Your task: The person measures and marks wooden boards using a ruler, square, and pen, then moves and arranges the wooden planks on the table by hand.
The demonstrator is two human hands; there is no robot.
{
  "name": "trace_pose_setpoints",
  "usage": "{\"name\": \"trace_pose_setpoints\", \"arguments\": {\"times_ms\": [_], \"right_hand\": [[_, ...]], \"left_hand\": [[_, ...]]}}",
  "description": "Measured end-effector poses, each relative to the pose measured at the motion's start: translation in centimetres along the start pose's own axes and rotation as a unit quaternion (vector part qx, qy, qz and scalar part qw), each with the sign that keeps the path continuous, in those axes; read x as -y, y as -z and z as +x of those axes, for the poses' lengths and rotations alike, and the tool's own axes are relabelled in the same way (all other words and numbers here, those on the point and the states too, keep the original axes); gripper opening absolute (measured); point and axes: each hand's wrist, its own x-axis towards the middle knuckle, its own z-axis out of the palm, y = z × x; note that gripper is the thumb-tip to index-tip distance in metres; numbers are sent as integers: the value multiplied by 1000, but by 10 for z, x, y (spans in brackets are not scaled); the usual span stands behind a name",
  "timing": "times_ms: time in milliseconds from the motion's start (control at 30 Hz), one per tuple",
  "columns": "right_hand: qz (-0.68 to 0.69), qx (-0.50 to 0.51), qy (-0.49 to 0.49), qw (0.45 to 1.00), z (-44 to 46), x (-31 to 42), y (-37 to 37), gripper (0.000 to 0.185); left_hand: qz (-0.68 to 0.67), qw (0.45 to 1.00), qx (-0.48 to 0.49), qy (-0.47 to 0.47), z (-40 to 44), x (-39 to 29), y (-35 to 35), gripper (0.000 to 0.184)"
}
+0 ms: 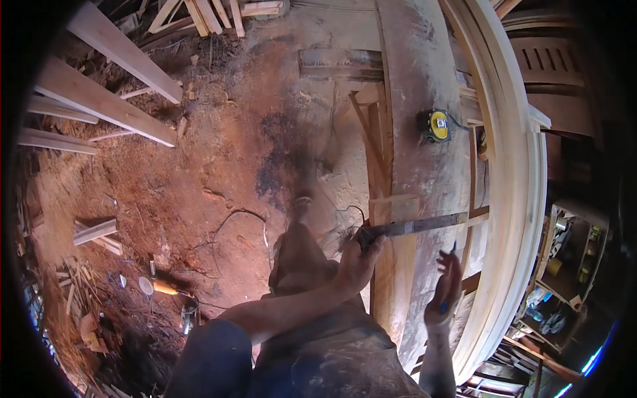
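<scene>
My left hand (pixel 359 265) is closed around the dark stock of a try square (pixel 424 225) at the near edge of the workbench. The square's long blade lies across the bench (pixel 424 172) and points right, towards a stack of long boards (pixel 507 199). Just right of the blade's lower side, my right hand (pixel 446 285) is raised above the bench with its fingers curled. A thin blue pen (pixel 454 246) sticks up from its fingertips, its other blue end showing near the palm. Farther along the bench rests a yellow and black tape measure (pixel 438 125).
Long planks (pixel 113 99) jut in from the left above the dirt floor. An orange-handled tool (pixel 166 287) and a glass jar (pixel 190 315) are on the floor at lower left, near wood scraps (pixel 96 232). A shelf with items (pixel 564 265) stands at right.
</scene>
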Motion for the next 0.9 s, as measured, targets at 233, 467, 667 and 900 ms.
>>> {"name": "trace_pose_setpoints", "arguments": {"times_ms": [233, 467, 667, 900], "right_hand": [[140, 77, -50, 986, 61, 29, -10, 24], [134, 117, -54, 983, 74, 35, -52, 14], [43, 166, -39, 984, 87, 38, -60, 12], [38, 133, 5, 990, 90, 27, -65, 11]], "left_hand": [[-5, 997, -22, 80, -2, -11, -1, 29], [-48, 991, -42, 118, -2, -17, -6, 29], [-17, 995, -51, 88, 1, -16, -7, 28], [48, 992, -67, 92, 1, -22, -10, 29]]}}
